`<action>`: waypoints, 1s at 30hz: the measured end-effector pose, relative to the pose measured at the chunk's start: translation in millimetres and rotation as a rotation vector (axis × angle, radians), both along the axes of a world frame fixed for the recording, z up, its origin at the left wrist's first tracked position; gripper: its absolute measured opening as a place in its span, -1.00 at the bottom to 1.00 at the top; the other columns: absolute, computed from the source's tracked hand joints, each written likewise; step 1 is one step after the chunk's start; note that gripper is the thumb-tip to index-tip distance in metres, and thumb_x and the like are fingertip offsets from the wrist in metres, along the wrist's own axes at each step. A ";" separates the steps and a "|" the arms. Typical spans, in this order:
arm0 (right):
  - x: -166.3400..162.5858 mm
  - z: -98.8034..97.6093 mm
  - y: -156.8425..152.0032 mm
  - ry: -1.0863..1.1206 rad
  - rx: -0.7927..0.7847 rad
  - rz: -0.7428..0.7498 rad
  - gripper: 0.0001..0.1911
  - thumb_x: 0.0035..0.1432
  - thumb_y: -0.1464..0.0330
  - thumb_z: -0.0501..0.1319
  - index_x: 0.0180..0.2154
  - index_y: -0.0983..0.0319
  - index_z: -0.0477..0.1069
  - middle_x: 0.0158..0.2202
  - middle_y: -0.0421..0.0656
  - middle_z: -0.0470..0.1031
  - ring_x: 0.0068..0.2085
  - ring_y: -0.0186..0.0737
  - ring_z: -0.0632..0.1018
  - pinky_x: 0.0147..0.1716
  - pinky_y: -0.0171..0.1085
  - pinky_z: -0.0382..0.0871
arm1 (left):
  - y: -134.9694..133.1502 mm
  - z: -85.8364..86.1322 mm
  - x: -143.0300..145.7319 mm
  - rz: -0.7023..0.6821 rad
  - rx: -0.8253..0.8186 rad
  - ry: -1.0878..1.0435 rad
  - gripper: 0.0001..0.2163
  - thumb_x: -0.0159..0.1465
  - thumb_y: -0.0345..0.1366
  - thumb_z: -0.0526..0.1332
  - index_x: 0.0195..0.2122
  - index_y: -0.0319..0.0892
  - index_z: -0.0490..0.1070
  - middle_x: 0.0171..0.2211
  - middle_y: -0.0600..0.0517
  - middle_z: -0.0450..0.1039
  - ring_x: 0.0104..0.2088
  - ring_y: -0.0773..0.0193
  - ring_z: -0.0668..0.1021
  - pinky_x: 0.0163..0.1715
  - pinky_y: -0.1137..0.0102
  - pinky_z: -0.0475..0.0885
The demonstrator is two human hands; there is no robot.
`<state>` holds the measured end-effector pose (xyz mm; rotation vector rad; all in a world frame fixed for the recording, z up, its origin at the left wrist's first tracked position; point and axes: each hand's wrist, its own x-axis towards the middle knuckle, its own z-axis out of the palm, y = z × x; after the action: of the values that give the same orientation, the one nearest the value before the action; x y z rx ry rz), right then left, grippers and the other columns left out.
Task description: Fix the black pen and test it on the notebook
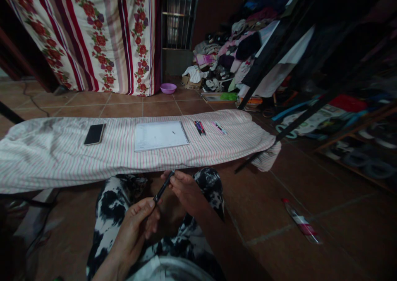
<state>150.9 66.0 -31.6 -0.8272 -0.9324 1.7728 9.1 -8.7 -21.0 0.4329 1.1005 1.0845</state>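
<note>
A dark pen [163,186] slants up to the right in front of me, above my lap. Its lower end is pinched between the thumb and fingers of my left hand [136,221]. My right hand [185,189] has its fingers closed round the upper part, near the pale tip. Beyond my hands, a spiral notebook [158,136] lies open on the striped cloth [118,159]; a small dark mark shows on its page. Right of it lie several pens [199,128] side by side and a slim pink-and-white item [219,127], perhaps more pens.
A dark phone [94,134] lies on the cloth left of the notebook. On the tiled floor to the right is a plastic bottle [302,222] with a red cap. A purple basin [168,88] and a heap of clothes [229,53] are behind. A dark slanting pole [297,123] stands at the right.
</note>
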 end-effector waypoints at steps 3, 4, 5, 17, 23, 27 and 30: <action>-1.7 -2.0 1.6 0.014 0.004 -0.026 -0.79 -0.11 0.24 0.35 -0.40 0.21 0.51 -0.42 -0.20 0.48 -0.37 -0.33 0.39 -0.33 -0.34 0.22 | 0.7 0.4 0.7 -0.018 0.013 0.002 -0.72 -0.04 -0.14 0.39 -0.43 -0.26 0.50 -0.64 0.09 0.36 -0.69 0.52 0.29 -0.72 0.59 0.10; -2.1 -2.8 1.8 0.005 0.006 -0.038 -0.80 -0.12 0.24 0.36 -0.42 0.21 0.51 -0.43 -0.21 0.47 -0.38 -0.34 0.38 -0.33 -0.34 0.22 | 0.8 0.2 0.9 -0.021 0.027 0.002 -0.73 -0.02 -0.14 0.38 -0.42 -0.26 0.50 -0.64 0.09 0.36 -0.70 0.52 0.28 -0.72 0.59 0.09; -2.3 -3.5 1.7 -0.013 0.008 -0.046 -0.81 -0.11 0.24 0.35 -0.43 0.21 0.50 -0.43 -0.22 0.46 -0.39 -0.35 0.38 -0.34 -0.34 0.21 | 1.0 -0.2 1.0 -0.026 0.036 0.001 -0.73 -0.01 -0.14 0.37 -0.42 -0.27 0.51 -0.64 0.09 0.36 -0.69 0.52 0.29 -0.73 0.59 0.08; 1.0 -6.0 4.6 -0.017 -0.026 -0.031 -0.75 -0.15 0.21 0.36 -0.40 0.22 0.51 -0.42 -0.19 0.45 -0.37 -0.31 0.37 -0.33 -0.32 0.20 | 3.0 -4.1 3.5 -0.024 0.042 -0.008 -0.72 -0.03 -0.14 0.38 -0.46 -0.28 0.48 -0.65 0.10 0.34 -0.71 0.53 0.28 -0.76 0.61 0.08; 4.5 -2.7 4.2 -0.076 0.033 -0.016 -0.73 -0.03 0.13 0.28 -0.34 0.17 0.50 -0.32 -0.16 0.46 -0.29 -0.25 0.39 -0.26 -0.28 0.22 | 5.8 -4.5 3.7 -0.015 0.039 -0.019 -0.71 -0.03 -0.13 0.39 -0.42 -0.27 0.49 -0.64 0.10 0.35 -0.69 0.52 0.29 -0.74 0.60 0.09; 9.1 -7.5 12.5 -0.063 0.063 -0.017 -0.77 -0.03 0.18 0.29 -0.33 0.16 0.52 -0.32 -0.16 0.48 -0.28 -0.24 0.38 -0.21 -0.25 0.21 | 15.3 -6.4 4.4 -0.045 0.028 -0.009 -0.70 -0.04 -0.11 0.39 -0.44 -0.27 0.49 -0.64 0.08 0.36 -0.71 0.53 0.28 -0.74 0.59 0.06; 10.1 -14.4 25.9 -0.052 0.061 -0.043 -0.76 -0.09 0.17 0.32 -0.40 0.20 0.51 -0.41 -0.17 0.46 -0.35 -0.26 0.37 -0.27 -0.26 0.20 | 28.7 -8.1 5.8 -0.069 0.021 -0.003 -0.66 -0.07 -0.08 0.39 -0.46 -0.28 0.48 -0.64 0.06 0.37 -0.71 0.50 0.30 -0.74 0.57 0.06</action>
<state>161.0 91.9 -46.1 -0.8510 -0.9906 1.6845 14.9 20.0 -29.1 0.4824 1.0644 1.0363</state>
